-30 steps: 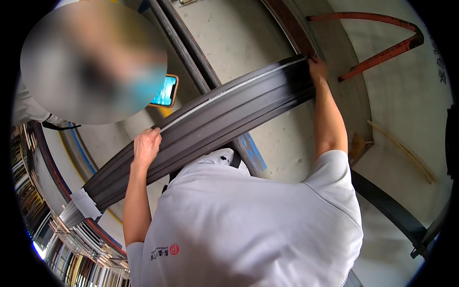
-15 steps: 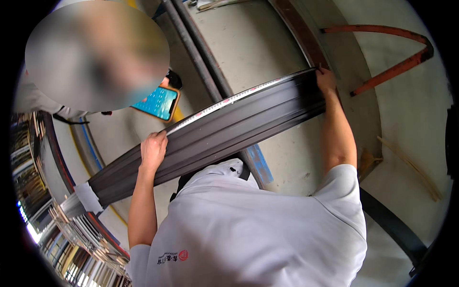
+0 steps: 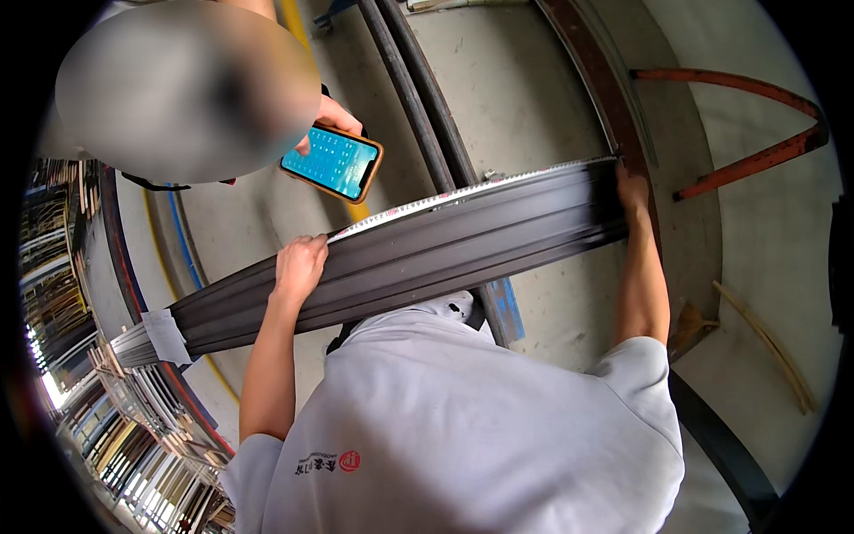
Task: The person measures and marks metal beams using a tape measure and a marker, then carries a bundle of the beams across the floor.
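A long bundle of dark grey metal profiles stretches across in front of me, from far left to right. A white measuring tape with black and red marks runs along its far edge, bowing slightly. My left hand is closed on the tape's left part at that edge. At the right end of the profiles, my right hand is closed on the tape's other end; its fingertips are partly hidden. A white paper sheet is wrapped over the profiles further left.
A co-worker at upper left holds a phone in an orange-brown case. Dark metal rails lie beneath the profiles. A red-brown bent bar stands at the right. Racks of long strips fill the lower left.
The view has shifted, with hands and profiles appearing slightly further right. The co-worker's phone has moved right, and its screen and the holding hand show more fully. Both my hands keep their grip.
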{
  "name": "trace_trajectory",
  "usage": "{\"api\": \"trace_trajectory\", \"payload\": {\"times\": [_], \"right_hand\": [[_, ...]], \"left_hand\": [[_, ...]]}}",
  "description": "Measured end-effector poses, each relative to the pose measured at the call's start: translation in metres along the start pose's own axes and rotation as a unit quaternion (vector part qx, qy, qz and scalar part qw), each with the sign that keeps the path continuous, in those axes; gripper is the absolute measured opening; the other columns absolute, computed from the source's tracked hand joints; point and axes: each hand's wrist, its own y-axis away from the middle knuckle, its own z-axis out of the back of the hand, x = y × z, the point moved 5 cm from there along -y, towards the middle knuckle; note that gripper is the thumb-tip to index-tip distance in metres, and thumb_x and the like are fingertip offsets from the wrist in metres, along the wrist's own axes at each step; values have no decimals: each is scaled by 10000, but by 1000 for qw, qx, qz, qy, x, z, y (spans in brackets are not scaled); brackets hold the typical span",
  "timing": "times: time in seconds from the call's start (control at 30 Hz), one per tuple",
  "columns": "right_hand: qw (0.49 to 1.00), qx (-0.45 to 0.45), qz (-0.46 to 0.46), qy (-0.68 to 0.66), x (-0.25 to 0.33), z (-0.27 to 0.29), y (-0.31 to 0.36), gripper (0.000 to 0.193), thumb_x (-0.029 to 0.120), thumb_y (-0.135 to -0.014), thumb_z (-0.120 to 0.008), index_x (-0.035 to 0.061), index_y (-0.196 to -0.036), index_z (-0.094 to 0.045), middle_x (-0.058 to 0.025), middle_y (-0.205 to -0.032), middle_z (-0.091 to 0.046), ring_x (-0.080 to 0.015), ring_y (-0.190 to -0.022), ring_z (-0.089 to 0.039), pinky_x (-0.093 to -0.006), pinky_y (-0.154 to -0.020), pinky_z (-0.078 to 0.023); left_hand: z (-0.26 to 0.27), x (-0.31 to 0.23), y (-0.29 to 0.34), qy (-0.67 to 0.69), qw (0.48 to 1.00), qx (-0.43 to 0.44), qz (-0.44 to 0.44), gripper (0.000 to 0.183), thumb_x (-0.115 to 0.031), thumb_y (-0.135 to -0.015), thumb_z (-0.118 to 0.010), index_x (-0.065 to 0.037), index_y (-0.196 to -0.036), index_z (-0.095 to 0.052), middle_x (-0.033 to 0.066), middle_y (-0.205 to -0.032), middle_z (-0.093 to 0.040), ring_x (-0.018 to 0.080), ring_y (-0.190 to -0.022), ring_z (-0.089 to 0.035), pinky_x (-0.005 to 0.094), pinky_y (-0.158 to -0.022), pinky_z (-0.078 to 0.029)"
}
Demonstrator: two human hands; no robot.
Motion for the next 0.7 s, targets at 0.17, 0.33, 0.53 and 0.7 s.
{"api": "trace_trajectory", "payload": {"times": [0.17,0.33,0.53,0.7], "right_hand": [[993,83,-78,-32,12,-7,68,679,542,-940,-587,-131,-893,-664,-222,-735,-636,-300,-772,-612,-453,-773,-479],[994,99,-50,2,37,-7,101,639,482,-958,-563,-148,-922,-661,-394,-815,-588,-383,-759,-688,-469,-775,-504],[993,44,-52,-97,46,-25,134,615,464,-974,-624,-147,-950,-696,-338,-820,-674,-334,-808,-705,-448,-780,-511],[990,-18,-100,-95,47,-21,132,570,423,-971,-666,-146,-993,-686,-268,-878,-719,-304,-807,-683,-423,-797,-519]], "left_hand": [[-11,21,38,-2,999,28,21,146,-163,-933,-610,-60,-994,-695,148,-824,-654,356,-836,-654,491,-728,-529],[-13,38,54,14,1000,19,14,150,-167,-925,-631,-57,-1009,-687,153,-829,-653,366,-834,-649,490,-722,-526],[-12,70,66,1,1000,21,15,134,-168,-917,-631,-57,-968,-686,163,-814,-643,374,-825,-647,495,-715,-523],[-15,86,67,20,1000,14,6,130,-168,-912,-634,-64,-970,-686,170,-788,-633,387,-807,-643,505,-713,-521]]}}
